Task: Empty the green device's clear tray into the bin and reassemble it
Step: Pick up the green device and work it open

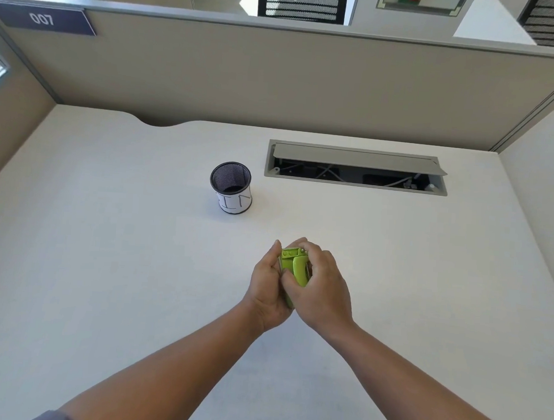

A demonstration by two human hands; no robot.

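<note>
We hold the green device (pixel 293 269) above the surface (pixel 103 264), left hand (pixel 269 290) and right hand (pixel 321 287) both curled round it, well short of the bin (pixel 231 187), so judging by this, emptying and reassembly remain.

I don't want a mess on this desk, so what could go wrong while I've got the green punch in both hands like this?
1. Both hands, left hand and right hand, grip the green device well short of the bin; a loosened tray could spill onto the desk.
2. The bin's mouth looks narrow, so tipped contents may miss.
</note>
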